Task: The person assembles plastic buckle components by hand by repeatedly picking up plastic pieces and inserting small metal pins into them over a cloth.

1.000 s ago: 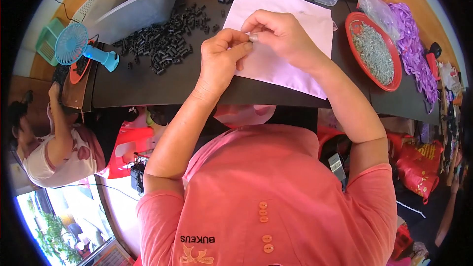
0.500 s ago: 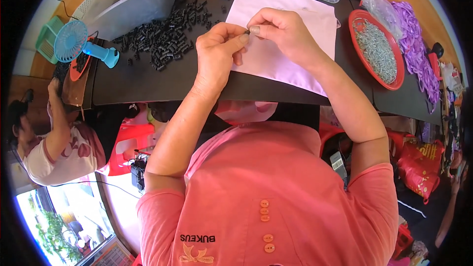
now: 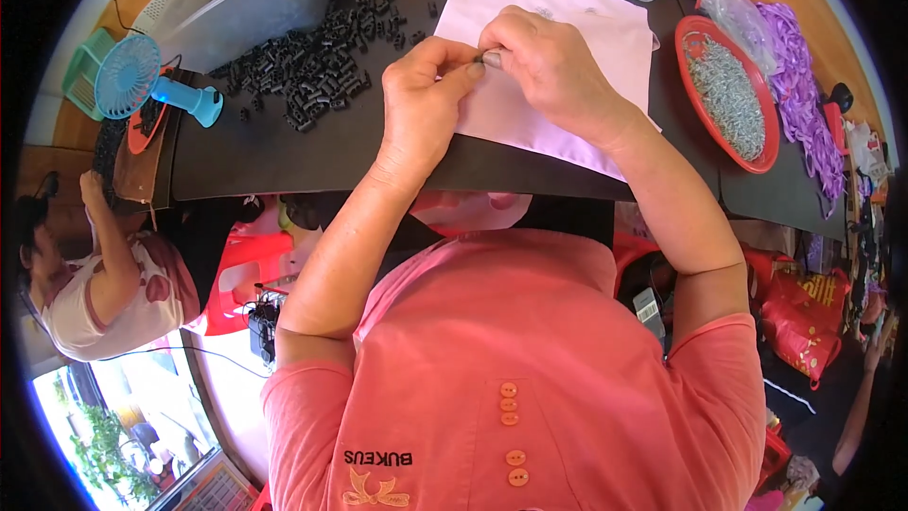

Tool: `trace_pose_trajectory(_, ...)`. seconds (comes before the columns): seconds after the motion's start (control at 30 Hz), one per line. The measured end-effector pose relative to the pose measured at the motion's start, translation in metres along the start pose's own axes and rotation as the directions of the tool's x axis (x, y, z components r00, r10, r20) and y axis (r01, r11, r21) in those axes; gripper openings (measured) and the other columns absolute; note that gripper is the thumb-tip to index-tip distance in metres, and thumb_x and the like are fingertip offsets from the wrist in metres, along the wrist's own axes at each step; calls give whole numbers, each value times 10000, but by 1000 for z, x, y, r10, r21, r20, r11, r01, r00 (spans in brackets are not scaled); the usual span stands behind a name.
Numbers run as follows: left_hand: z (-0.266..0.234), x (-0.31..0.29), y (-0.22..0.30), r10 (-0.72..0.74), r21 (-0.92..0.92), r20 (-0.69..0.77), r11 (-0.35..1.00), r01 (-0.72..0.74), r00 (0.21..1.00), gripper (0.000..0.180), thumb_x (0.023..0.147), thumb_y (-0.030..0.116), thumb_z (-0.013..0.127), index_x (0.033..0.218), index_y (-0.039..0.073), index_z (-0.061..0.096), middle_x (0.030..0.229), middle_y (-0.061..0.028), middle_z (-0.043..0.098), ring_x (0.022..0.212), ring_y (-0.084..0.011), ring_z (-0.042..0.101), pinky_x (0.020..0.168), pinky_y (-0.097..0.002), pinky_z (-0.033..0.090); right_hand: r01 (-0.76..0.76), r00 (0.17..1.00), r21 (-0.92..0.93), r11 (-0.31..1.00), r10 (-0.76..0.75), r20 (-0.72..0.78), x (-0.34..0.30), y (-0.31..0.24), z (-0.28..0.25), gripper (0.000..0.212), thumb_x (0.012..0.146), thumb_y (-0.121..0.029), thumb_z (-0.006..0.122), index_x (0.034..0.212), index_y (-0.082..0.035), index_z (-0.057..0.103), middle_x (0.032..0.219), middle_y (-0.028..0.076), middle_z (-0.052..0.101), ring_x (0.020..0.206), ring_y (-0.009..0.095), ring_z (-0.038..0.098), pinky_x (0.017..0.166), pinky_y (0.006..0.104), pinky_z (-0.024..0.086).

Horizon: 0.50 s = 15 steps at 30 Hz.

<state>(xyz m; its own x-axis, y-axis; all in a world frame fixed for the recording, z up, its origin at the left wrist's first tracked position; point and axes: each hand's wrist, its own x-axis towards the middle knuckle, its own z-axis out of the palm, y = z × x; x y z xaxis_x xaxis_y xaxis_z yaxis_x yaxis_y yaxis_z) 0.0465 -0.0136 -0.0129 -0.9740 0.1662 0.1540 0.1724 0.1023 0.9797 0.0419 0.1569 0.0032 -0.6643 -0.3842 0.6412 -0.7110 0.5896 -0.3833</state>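
The left hand (image 3: 423,95), nearly closed, pinches a small dark piece (image 3: 480,59); the right hand (image 3: 549,66) grips it from three o'clock.

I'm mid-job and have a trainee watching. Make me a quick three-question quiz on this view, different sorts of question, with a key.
1. True or false: the red dish lies left of the purple ribbons.
2. What colour is the heap of small parts to the right of the blue fan? A. white B. black C. green
3. Fill the gap: the left grip and right grip meet over the ____.

Key: 1. True. 2. B. 3. pink cloth.
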Motion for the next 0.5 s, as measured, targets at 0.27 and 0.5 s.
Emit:
trace_pose_trajectory(0.27, 0, -1, -4, 181, 99, -16, 979, -178, 983, 94, 798, 7, 674, 882, -27, 648, 782, -65, 634, 705, -131, 577, 658, -268, 471, -200, 980, 253, 946, 190, 65, -1, 0, -3, 86, 824, -2, 587, 909, -9, 575, 766, 116, 594, 695, 244, 578, 641, 332, 452)
trace_pose_trajectory(0.5, 2, -1, -5, 179, 57, -8, 982, -179, 984, 69, 834, 8, 683, 899, -5, 667, 709, 14, 582, 546, -36, 455, 488, -200, 356, -118, 993, 101, 988, 116, 25, 0, -2, -5, 73, 805, -30, 576, 874, -16, 593, 799, 125, 619, 706, 282, 599, 636, 370, 469)
